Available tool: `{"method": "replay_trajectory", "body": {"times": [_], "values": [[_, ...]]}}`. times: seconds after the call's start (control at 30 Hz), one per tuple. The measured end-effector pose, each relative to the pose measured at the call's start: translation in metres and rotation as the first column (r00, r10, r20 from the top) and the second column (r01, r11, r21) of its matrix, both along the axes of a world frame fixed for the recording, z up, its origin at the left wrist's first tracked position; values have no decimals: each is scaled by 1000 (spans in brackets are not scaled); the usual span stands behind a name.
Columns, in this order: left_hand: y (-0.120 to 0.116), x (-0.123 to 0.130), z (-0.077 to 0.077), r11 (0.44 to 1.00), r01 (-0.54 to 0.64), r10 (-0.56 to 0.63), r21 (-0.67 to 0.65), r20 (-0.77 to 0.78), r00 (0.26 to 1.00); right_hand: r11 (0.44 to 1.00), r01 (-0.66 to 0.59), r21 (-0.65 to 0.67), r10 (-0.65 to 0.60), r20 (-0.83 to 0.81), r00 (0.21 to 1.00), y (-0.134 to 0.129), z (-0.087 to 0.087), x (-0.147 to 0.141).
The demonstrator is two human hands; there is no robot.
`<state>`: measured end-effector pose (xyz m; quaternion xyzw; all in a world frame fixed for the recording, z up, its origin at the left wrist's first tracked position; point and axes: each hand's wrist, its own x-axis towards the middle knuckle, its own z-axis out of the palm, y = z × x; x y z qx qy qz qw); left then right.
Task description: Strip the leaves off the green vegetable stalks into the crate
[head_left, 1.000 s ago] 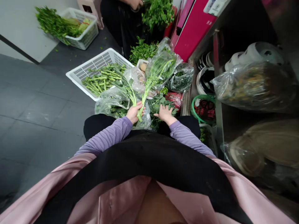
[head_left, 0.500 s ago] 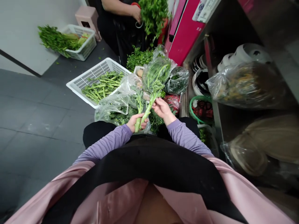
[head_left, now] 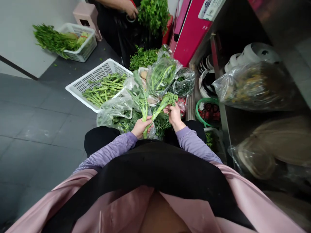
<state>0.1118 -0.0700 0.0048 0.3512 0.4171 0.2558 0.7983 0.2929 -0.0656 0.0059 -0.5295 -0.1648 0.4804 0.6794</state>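
Note:
My left hand (head_left: 143, 127) is closed around the lower stems of two broccolini stalks. The leafy stalk (head_left: 143, 105) points away from me, its broad leaves spread over the plastic bags. The other broccolini stalk (head_left: 158, 111) slants right and ends in a green floret head. Close under that head is my right hand (head_left: 174, 116), its fingers curled together; what they pinch, if anything, is hidden. Below both hands lie an open clear bag of leafy greens (head_left: 125, 121) and loose dark leaves (head_left: 162, 124). A white basket (head_left: 73, 88) of trimmed green stalks (head_left: 105, 90) stands to the left.
Bagged green stems (head_left: 161, 76) and a dark-green bag (head_left: 183, 81) lie ahead. Across from me, a co-worker's hand (head_left: 131, 9) is beside a bunch of leafy herbs (head_left: 154, 14). A metal shelf (head_left: 224, 129) and a green basket (head_left: 205, 123) line the right. Another vegetable basket (head_left: 84, 51) is back left.
My right hand has moved slightly right and down, and the floret stalk now leans further right. The leafy stalk's leaves show more. The co-worker's hand and herbs have shifted left in view.

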Motion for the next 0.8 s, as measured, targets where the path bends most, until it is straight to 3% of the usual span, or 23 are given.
{"method": "replay_trajectory", "body": {"times": [0.13, 0.4, 0.47, 0.53, 0.6, 0.67, 0.73, 0.8], "values": [[-1, 5, -3, 987, -115, 124, 114, -83, 989, 976, -151, 159, 147, 35, 988, -7, 11, 3], [0, 5, -4, 949, -169, 206, 268, -116, 972, 980, -74, 185, 63, 66, 996, 6, 20, -10], [-1, 4, -3, 946, -183, 213, 269, -88, 973, 988, -51, 144, 55, -21, 998, 8, 22, -8], [-2, 4, -1, 967, -157, 163, 203, -13, 987, 995, -88, 54, 97, -207, 974, 9, 21, -8], [-4, 3, 0, 991, -69, 60, 114, 80, 995, 977, -214, -20, 187, -410, 893, 8, 17, -10], [-4, 3, -1, 997, -11, 2, 78, 116, 993, 938, -346, -40, 279, -505, 817, 6, 13, -13], [-3, 4, -2, 987, -62, 58, 148, 34, 998, 945, -323, -43, 278, -412, 868, 3, 9, -14], [-1, 6, -3, 940, -149, 192, 306, -115, 975, 983, -184, -23, 178, -160, 971, 0, 7, -11]]}}
